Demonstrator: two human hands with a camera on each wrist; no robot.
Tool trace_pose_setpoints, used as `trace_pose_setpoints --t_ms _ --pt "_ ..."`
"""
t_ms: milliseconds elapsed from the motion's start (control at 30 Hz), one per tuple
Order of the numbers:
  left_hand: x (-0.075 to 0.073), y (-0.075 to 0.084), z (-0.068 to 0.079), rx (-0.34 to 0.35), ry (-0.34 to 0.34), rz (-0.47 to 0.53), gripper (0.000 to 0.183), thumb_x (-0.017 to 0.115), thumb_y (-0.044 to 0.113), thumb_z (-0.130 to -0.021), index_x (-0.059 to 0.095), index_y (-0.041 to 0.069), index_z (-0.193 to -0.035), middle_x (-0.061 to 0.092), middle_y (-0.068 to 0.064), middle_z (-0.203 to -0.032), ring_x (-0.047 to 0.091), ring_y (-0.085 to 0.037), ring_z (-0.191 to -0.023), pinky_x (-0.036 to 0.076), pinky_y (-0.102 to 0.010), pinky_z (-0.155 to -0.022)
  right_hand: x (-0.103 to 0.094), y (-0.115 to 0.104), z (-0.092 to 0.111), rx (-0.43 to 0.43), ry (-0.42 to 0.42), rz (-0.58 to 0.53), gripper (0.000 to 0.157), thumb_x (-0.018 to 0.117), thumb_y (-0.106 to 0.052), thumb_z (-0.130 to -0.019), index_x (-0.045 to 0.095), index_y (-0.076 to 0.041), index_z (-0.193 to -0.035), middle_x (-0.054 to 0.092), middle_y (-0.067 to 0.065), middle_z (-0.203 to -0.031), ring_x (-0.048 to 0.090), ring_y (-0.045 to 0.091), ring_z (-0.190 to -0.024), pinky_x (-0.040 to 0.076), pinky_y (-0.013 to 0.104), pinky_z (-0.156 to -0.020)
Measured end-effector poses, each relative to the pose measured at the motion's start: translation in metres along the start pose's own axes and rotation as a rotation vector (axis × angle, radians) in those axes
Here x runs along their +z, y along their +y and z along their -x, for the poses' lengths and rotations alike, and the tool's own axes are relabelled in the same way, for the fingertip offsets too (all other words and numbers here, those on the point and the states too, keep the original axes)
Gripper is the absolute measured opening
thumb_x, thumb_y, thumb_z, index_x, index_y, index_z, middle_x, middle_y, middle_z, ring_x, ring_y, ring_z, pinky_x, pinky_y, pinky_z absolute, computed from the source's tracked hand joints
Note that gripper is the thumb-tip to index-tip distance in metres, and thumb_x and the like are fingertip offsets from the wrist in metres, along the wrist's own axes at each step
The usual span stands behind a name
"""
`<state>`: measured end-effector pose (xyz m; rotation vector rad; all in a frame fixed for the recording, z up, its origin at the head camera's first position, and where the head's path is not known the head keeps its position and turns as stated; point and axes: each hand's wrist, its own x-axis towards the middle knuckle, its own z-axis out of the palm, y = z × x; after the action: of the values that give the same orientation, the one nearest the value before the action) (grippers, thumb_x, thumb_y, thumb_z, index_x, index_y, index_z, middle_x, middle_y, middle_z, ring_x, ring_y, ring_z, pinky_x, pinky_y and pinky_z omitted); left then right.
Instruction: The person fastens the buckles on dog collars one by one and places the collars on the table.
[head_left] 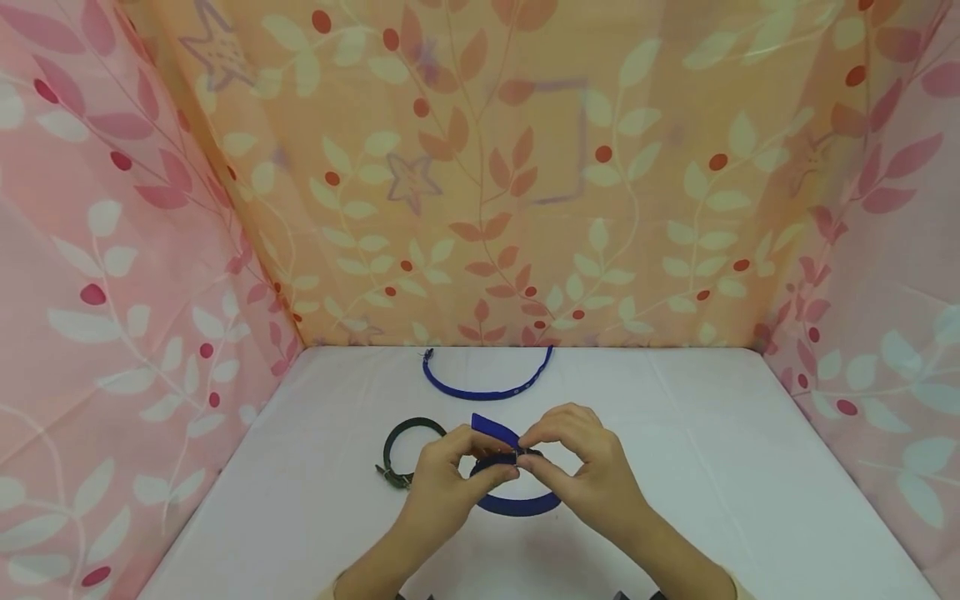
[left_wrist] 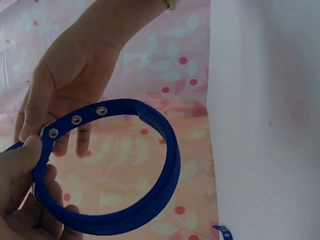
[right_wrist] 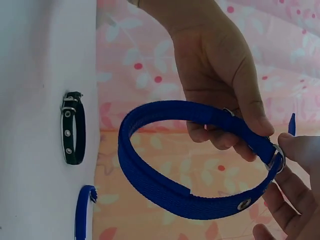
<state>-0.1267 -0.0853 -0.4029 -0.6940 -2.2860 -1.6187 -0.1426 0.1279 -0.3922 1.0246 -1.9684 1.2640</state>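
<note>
Both hands hold a blue collar [head_left: 517, 507] bent into a loop above the table. My left hand [head_left: 446, 479] pinches the strap beside the metal buckle. From the other side, my right hand [head_left: 596, 467] pinches it close by, thumb and fingertips near the left ones. A free strap end [head_left: 491, 427] sticks up past the fingers. Metal-rimmed eyelets [left_wrist: 76, 120] line part of the strap in the left wrist view. The right wrist view shows a metal ring [right_wrist: 280, 157] near the right fingertips. Fingers partly hide the buckle.
A dark green buckled collar [head_left: 388, 450] lies on the white table [head_left: 300, 517], left of the hands. Another blue collar [head_left: 480, 395], unfastened in a curve, lies at the table's back edge. Patterned curtains [head_left: 480, 275] stand behind and at both sides.
</note>
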Motion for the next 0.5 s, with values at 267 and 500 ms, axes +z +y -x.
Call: trace_pose_setpoints --t_ms 267,500 --pt "-0.0027 0.0026 0.002 -0.139 0.023 0.205 0.029 0.077 0.02 -0.092 0.066 0.017 -0.118 0.07 0.0 -0.115 0.069 -0.02 -0.11 0.057 -0.027 -0.094 0.0022 -0.0028 0.0022 0.061 0.018 0.011 0.052 0.084 0.001 -0.08 0.067 -0.016 -0.127 0.071 -0.008 -0.102 0.062 0.013 -0.102 0.047 0.028 -0.094" --pt "-0.0046 0.0026 -0.0009 -0.169 -0.027 0.385 0.034 0.077 0.012 -0.091 0.066 0.008 -0.123 0.066 -0.013 -0.12 0.065 -0.024 -0.115 0.056 -0.027 -0.096 0.0033 -0.0016 0.0032 0.001 0.015 0.044 0.06 0.078 0.002 -0.08 0.063 -0.015 -0.135 0.066 -0.008 -0.097 0.057 0.014 -0.098 0.044 0.028 -0.095"
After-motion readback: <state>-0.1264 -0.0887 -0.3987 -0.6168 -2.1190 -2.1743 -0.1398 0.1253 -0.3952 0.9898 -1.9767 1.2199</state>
